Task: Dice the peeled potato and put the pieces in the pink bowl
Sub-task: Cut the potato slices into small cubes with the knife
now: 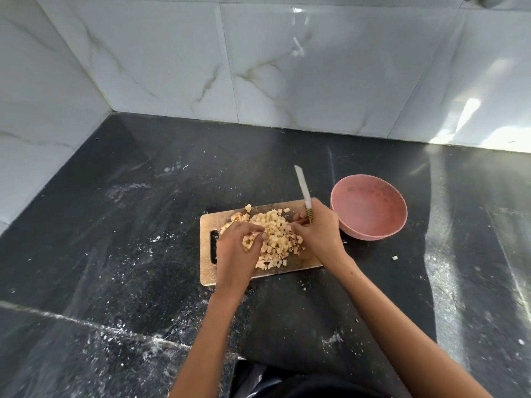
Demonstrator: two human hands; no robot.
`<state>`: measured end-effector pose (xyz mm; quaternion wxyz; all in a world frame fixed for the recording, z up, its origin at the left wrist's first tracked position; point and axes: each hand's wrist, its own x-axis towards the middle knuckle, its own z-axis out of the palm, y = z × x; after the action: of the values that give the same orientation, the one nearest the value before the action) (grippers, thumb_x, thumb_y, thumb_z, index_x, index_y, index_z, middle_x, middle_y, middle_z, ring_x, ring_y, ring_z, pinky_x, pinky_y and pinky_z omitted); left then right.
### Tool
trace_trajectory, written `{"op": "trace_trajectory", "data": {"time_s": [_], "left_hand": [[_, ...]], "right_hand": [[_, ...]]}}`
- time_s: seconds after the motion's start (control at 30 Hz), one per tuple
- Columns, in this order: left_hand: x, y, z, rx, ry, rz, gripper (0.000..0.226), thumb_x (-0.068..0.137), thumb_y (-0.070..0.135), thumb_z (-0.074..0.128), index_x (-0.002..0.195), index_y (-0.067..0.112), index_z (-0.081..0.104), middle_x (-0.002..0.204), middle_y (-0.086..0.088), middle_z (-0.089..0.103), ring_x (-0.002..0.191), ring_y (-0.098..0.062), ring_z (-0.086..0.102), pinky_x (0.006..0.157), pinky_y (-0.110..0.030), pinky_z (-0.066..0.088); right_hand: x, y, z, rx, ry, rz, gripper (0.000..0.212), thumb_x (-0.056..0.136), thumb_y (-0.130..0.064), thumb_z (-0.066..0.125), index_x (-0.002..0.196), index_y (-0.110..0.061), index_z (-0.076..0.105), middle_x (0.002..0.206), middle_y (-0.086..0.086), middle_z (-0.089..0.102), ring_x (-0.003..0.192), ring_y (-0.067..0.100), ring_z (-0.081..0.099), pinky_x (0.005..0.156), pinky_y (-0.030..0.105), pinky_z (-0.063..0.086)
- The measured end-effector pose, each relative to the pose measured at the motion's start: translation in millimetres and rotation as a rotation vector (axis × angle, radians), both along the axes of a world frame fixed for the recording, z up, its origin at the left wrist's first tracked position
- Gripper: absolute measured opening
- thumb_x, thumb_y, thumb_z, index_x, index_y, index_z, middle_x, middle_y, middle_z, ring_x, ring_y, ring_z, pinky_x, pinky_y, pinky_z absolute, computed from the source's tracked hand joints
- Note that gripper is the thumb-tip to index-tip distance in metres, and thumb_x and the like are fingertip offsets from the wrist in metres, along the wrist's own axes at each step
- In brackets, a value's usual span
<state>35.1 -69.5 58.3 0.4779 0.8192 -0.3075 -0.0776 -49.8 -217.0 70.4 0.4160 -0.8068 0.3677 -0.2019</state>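
While the potato dice [274, 235] sit heaped mid cutting board [207, 225], both hands are in the pile. Head view: left hand [237, 249] on the pile's left side, fingers curled, thumb and forefinger pinching a few pieces. Right hand [319, 228] on the pile's right edge, fingers wrapped around the knife [303, 188] handle, blade angled up and away over the counter [115, 239]. Pink bowl [369, 206] just right of the board, beside the right hand. One stray piece [395, 257] on the counter, right of the board.
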Motion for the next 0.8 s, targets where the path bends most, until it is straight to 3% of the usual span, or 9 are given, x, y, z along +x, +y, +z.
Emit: {"op": "trace_trajectory", "data": {"time_s": [0.07, 0.17, 0.27, 0.37, 0.57, 0.67, 0.73, 0.8], "left_hand": [[0.1, 0.6, 0.6, 0.01, 0.001, 0.02, 0.006, 0.083, 0.022, 0.075, 0.086, 0.026, 0.071, 0.087, 0.015, 0.064, 0.086, -0.002, 0.059, 0.079, -0.027, 0.048], [-0.7, 2.4, -1.2, 0.035, 0.002, 0.033, 0.006, 0.082, 0.023, 0.076, 0.083, 0.026, 0.07, 0.086, 0.012, 0.065, 0.085, -0.005, 0.06, 0.08, -0.028, 0.047], [-1.9, 5.9, -3.6, 0.051, 0.016, 0.035, 0.01, 0.082, 0.022, 0.075, 0.082, 0.029, 0.067, 0.087, 0.011, 0.065, 0.086, -0.004, 0.059, 0.082, -0.024, 0.045], [-3.5, 9.5, -6.5, 0.069, 0.036, 0.034, 0.009, 0.083, 0.023, 0.075, 0.084, 0.028, 0.068, 0.088, 0.011, 0.063, 0.086, 0.001, 0.057, 0.077, -0.018, 0.043], [-3.0, 13.1, -9.3, 0.096, 0.037, 0.056, 0.007, 0.082, 0.023, 0.075, 0.084, 0.027, 0.07, 0.091, 0.011, 0.063, 0.085, 0.001, 0.058, 0.076, -0.015, 0.043], [0.8, 17.8, -8.8, 0.135, 0.046, 0.087, 0.007, 0.084, 0.022, 0.074, 0.087, 0.026, 0.07, 0.094, 0.013, 0.061, 0.086, 0.004, 0.054, 0.078, -0.013, 0.041], [2.3, 20.7, -9.3, 0.153, 0.047, 0.126, 0.008, 0.085, 0.02, 0.072, 0.092, 0.024, 0.071, 0.098, 0.012, 0.061, 0.09, -0.002, 0.055, 0.081, -0.016, 0.042], [4.3, 23.5, -10.2, 0.165, 0.038, 0.176, 0.013, 0.086, 0.016, 0.071, 0.098, 0.022, 0.071, 0.104, 0.008, 0.061, 0.091, -0.005, 0.056, 0.079, -0.009, 0.038]], "right_hand": [[-4.3, -7.1, -1.1, -0.024, 0.107, -0.017, 0.027, 0.083, -0.007, 0.07, 0.079, -0.019, 0.047, 0.078, -0.004, 0.057, 0.072, 0.011, 0.056, 0.061, 0.022, 0.043], [-13.4, -12.4, -8.1, -0.062, 0.32, -0.024, 0.007, 0.092, -0.007, 0.057, 0.094, -0.009, 0.051, 0.098, 0.01, 0.06, 0.087, 0.024, 0.055, 0.068, 0.027, 0.036], [-17.8, -5.7, -14.6, -0.089, 0.468, -0.015, 0.022, 0.094, -0.006, 0.052, 0.116, -0.002, 0.052, 0.12, 0.014, 0.054, 0.109, 0.027, 0.053, 0.081, 0.03, 0.039], [-17.2, -0.6, -17.9, -0.108, 0.428, -0.023, 0.031, 0.094, -0.002, 0.051, 0.125, -0.005, 0.05, 0.126, 0.01, 0.051, 0.114, 0.024, 0.051, 0.092, 0.032, 0.042], [-26.6, 7.2, -20.7, -0.239, 0.299, 0.016, 0.029, 0.092, 0.003, 0.051, 0.119, -0.004, 0.057, 0.122, 0.008, 0.055, 0.107, 0.022, 0.056, 0.086, 0.029, 0.045], [-32.3, 14.8, -25.0, -0.251, 0.283, 0.102, 0.029, 0.091, 0.001, 0.053, 0.119, -0.007, 0.06, 0.121, 0.008, 0.058, 0.109, 0.023, 0.057, 0.09, 0.035, 0.049], [-32.1, 20.8, -27.7, -0.227, 0.352, 0.154, 0.035, 0.093, -0.002, 0.053, 0.127, -0.01, 0.054, 0.13, 0.007, 0.054, 0.119, 0.022, 0.051, 0.099, 0.033, 0.043], [-27.4, 25.5, -29.8, -0.221, 0.365, 0.168, 0.041, 0.094, -0.002, 0.05, 0.135, -0.011, 0.049, 0.136, 0.007, 0.05, 0.126, 0.021, 0.045, 0.104, 0.029, 0.036]]}}
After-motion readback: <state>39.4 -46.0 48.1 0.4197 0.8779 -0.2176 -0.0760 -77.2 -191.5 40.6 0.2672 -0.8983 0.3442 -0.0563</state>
